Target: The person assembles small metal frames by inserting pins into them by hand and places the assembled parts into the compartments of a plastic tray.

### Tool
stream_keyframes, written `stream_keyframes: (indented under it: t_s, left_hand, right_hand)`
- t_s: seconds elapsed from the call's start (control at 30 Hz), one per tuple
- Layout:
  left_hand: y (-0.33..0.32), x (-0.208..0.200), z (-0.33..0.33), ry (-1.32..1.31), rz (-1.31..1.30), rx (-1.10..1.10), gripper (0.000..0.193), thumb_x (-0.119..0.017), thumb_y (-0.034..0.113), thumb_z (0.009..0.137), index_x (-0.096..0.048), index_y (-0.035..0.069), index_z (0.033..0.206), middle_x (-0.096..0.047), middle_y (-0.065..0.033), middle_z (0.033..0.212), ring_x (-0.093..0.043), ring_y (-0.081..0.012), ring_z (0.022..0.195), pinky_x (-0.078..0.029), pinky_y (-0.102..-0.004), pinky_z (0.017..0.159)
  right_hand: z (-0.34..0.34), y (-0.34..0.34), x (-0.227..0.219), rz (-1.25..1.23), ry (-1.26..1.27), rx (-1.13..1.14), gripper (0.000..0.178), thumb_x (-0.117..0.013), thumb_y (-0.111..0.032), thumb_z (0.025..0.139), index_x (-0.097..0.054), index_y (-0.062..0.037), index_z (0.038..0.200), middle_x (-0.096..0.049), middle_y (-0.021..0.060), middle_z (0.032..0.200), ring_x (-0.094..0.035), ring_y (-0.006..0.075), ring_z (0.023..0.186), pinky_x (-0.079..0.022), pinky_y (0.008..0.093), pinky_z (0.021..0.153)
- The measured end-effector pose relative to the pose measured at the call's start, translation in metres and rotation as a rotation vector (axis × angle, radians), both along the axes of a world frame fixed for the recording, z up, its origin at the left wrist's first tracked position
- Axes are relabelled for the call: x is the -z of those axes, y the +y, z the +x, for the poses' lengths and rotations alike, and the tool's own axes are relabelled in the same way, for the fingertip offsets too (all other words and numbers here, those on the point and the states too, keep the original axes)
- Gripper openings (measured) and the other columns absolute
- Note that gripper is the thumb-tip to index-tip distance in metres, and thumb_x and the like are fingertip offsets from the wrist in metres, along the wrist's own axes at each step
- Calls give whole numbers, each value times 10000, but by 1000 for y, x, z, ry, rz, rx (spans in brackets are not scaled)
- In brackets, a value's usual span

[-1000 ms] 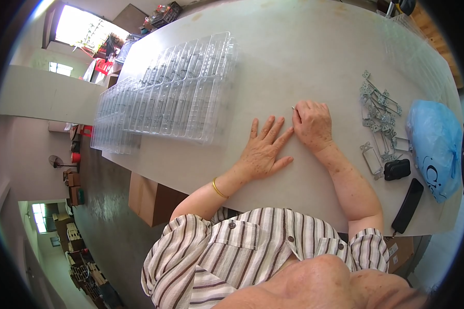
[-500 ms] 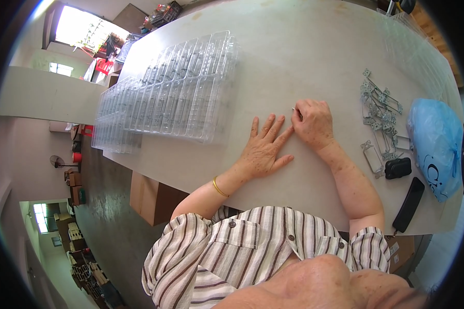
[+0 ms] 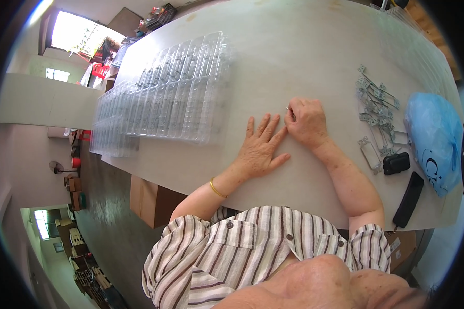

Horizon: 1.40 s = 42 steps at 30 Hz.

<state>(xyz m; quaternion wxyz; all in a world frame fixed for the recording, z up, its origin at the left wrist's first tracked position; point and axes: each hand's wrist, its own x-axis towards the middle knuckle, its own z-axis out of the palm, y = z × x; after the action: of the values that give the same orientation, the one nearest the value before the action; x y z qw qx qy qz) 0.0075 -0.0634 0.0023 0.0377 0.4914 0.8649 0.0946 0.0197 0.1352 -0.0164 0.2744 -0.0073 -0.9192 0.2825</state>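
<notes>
My left hand [image 3: 260, 149] lies flat on the pale tabletop [image 3: 273, 62], fingers spread, with nothing in it. Close beside its fingertips, my right hand [image 3: 307, 122] is closed in a pinch. A tiny pale tip shows at its fingers; the rest of whatever it grips is hidden. To the right lies a loose pile of thin metal brackets [image 3: 377, 105]. One rectangular bracket [image 3: 370, 155] rests at the pile's near end. On the left, stacked clear plastic trays [image 3: 172, 92] have many narrow compartments, with greyish parts inside some of them.
A blue plastic bag [image 3: 434, 141], a small black case [image 3: 396, 163] and a long black object [image 3: 409, 200], perhaps a phone, sit along the right side. More clear plastic [image 3: 412, 49] lies at the far right. A cardboard box [image 3: 152, 201] stands below the table's left edge.
The whole view has shifted slightly. Both hands keep nearly the same place and pose on the table; the trays and brackets look unchanged.
</notes>
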Motion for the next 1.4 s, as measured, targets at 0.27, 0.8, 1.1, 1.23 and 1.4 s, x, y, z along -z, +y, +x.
stream_keyframes:
  t_s: [0.27,0.8,1.1,1.23,1.4]
  left_hand:
    - [1,-1,3,-1,-9,3,766,-527,537,959,-366,72,1545,-265,-214,1621,-162,-404,1522,-30,-617,1202]
    - [-2,-6,0,-81,307,5,445,-634,216,945,-562,51,1352,-540,-218,1382,-466,-390,1338,-300,-549,1151]
    - [63,-105,56,-1345,682,433,193,-583,3,972,-652,-8,1152,-686,-117,1001,-661,-193,913,-520,-321,799]
    - [102,-137,87,-1725,667,825,245,-596,20,967,-633,-7,1208,-684,-128,999,-667,-178,874,-523,-305,746]
    - [122,-149,93,-1936,517,988,370,-551,25,1006,-514,-48,1367,-623,-161,1236,-612,-199,1092,-500,-309,888]
  right_hand:
    - [2,1,3,12,36,-30,80,-651,-115,817,-579,-81,812,-637,75,772,-617,273,760,-442,409,754]
    - [-11,2,1,-139,83,-71,100,-586,-158,954,-566,-70,912,-643,103,775,-629,301,740,-446,424,732]
    - [-3,6,19,-11,28,15,116,-569,-203,997,-599,-98,960,-644,142,820,-611,368,763,-467,482,713]
    - [0,12,14,-33,34,11,109,-576,-204,995,-615,-107,962,-651,121,817,-610,359,763,-466,475,718]
    - [-3,12,11,-49,1,49,111,-571,-205,1009,-598,-116,948,-620,82,736,-581,320,731,-463,444,705]
